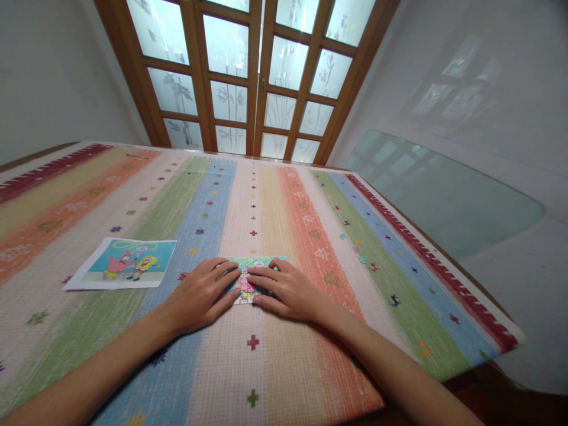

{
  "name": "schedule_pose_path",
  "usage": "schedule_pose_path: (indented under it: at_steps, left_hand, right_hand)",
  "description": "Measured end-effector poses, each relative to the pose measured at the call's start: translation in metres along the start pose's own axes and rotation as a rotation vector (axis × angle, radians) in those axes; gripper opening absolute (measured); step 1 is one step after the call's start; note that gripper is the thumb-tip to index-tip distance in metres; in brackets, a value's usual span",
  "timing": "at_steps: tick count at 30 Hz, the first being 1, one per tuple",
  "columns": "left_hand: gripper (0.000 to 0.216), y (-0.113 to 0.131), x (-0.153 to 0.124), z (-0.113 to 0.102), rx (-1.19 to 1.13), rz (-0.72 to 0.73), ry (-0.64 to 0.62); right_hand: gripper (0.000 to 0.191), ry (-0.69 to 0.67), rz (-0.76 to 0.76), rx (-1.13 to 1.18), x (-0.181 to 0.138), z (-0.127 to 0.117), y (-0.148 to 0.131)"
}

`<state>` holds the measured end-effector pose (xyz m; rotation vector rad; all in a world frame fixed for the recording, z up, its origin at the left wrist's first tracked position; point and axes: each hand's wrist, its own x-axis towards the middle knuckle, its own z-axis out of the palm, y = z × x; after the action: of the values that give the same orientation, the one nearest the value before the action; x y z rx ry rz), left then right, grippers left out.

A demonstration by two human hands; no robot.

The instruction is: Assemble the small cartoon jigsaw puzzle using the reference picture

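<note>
A small jigsaw puzzle with a cartoon picture lies flat on the striped tablecloth. My left hand rests on its left part, fingers stretched out flat and pressing down. My right hand lies on its right part, fingers also extended flat, fingertips nearly meeting those of the left hand. Most of the puzzle is hidden under both hands.
A printed cartoon picture lies on the table left of my hands. A wooden door with frosted glass panes stands behind the table. The table's right edge runs beside a glass sheet leaning on the wall.
</note>
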<state>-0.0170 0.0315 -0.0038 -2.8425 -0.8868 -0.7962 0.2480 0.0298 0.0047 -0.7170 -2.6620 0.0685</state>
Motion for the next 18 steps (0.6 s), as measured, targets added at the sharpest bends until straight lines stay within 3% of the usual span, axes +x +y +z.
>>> schedule_pose_path:
  at_steps: [18]
  left_hand:
    - [0.035,-0.0011,-0.0001,0.0015,-0.051,0.007,-0.020]
  right_hand:
    - [0.040,0.001,0.009,-0.003,0.0022,0.0033,-0.0042]
